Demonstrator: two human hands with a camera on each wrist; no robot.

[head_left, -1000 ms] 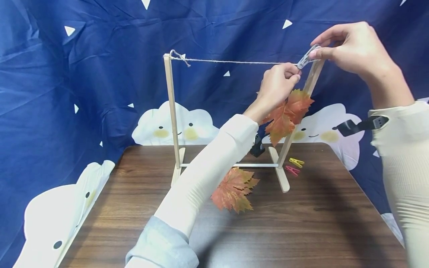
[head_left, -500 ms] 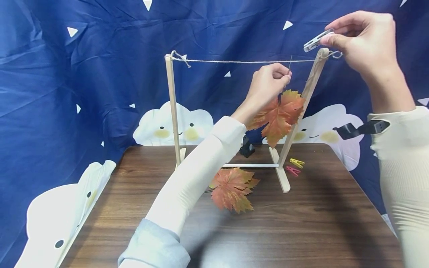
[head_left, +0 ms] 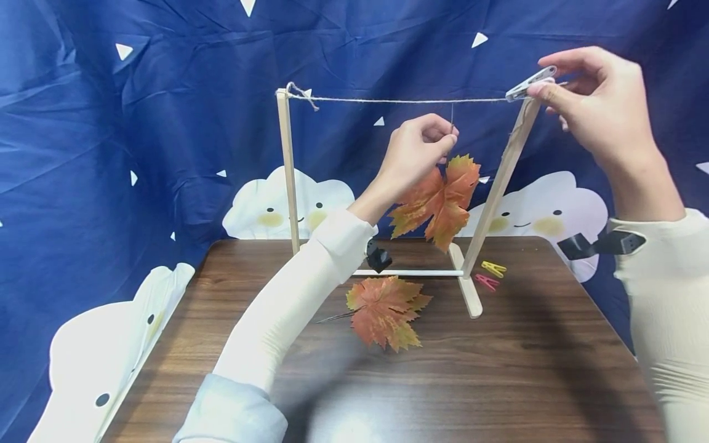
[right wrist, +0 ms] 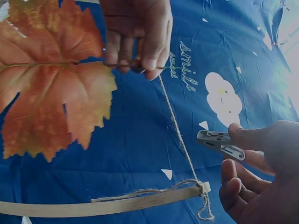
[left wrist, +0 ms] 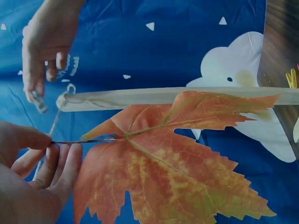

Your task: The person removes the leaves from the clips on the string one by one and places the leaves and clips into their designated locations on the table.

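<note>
My left hand (head_left: 419, 146) pinches the thin stem of an orange maple leaf (left wrist: 173, 158), which hangs below the fingers. The stem's tip reaches up close to a twine line (head_left: 388, 100) strung between two wooden posts. Near the top of the right post (head_left: 505, 178), my right hand (head_left: 600, 101) pinches a grey clothespin (right wrist: 219, 141) between thumb and fingers. In the right wrist view the clothespin is apart from the twine. A second maple leaf (head_left: 386, 312) lies on the table with its stem pointing left.
Yellow (head_left: 493, 269) and pink (head_left: 487, 282) clothespins lie on the table beside the right foot (head_left: 471, 297) of the stand. A white crossbar (head_left: 410, 272) joins the posts low down. Behind the brown table (head_left: 471, 381) hangs a blue cloth (head_left: 183, 123) with clouds.
My left hand has moved left along the line with the leaf. The right hand lifted the clothespin away from the leaf stem, up and right, then lowered it toward the post top.
</note>
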